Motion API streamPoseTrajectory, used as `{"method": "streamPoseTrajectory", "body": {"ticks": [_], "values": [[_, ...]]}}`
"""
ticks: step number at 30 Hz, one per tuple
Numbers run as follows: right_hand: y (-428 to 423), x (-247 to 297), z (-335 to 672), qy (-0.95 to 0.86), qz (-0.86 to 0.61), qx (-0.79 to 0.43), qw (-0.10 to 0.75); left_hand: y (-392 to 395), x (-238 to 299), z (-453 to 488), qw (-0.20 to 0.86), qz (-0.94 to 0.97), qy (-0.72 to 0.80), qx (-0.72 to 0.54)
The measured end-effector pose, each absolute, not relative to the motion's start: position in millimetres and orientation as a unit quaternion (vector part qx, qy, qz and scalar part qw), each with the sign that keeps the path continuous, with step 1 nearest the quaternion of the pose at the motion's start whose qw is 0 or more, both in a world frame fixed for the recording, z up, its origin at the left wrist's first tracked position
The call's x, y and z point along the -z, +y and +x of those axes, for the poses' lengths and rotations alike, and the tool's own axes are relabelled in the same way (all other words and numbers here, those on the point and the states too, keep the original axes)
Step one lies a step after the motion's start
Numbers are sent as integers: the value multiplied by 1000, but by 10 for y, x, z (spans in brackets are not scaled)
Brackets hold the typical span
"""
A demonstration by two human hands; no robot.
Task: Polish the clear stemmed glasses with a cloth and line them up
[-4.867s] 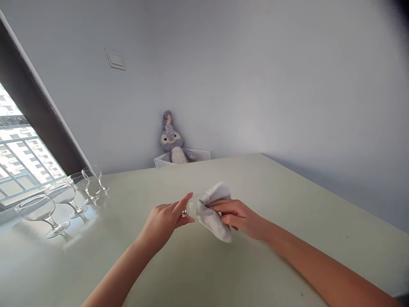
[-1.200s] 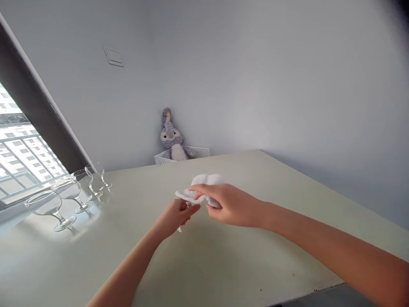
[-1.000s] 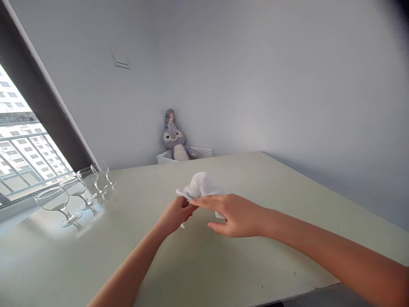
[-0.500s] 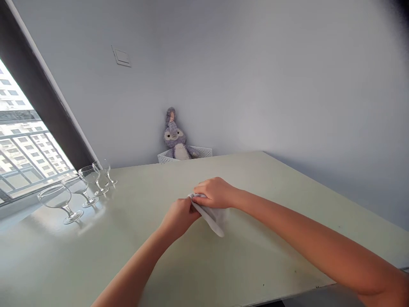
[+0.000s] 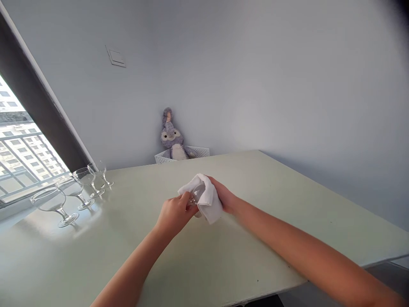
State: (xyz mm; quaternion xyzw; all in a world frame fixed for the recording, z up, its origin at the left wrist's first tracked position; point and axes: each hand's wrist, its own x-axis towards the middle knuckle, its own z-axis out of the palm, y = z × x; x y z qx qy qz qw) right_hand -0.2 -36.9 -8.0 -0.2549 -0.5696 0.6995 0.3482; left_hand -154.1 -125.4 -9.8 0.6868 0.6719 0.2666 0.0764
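My left hand is closed on the stem end of a clear glass held above the middle of the pale table. A white cloth is wrapped over most of the glass, so little of it shows. My right hand sits behind and under the cloth with its fingers curled into it, pressing it against the glass. Both forearms reach in from the bottom of the view.
Several clear stemmed glasses stand in a row at the table's left edge by the window. A grey plush toy sits in a white basket beyond the far edge. The table's near right edge drops off.
My right hand has slid from on top of the cloth to behind it, and the cloth has turned up over the glass. Earlier the cloth was wrapped further along the glass.
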Motion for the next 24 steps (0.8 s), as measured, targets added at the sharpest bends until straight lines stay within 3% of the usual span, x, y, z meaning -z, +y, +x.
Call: {"method": "streamPoseTrajectory", "body": {"ticks": [7,12,18,24], "values": [[-684,130,-162,-445,-196,-715,502,-1284,47,-1471,199,647,650,-346],[-700,46,-151,-462,-149,-730,481,-1282,60,-1463,353,632,579,-375],[-749,-69,-47,-509,-91,-758,398,-1355,117,-1360,536,617,464,-342],[-750,-138,-69,-518,-112,-728,435,-1340,132,-1352,532,587,478,-380]]}}
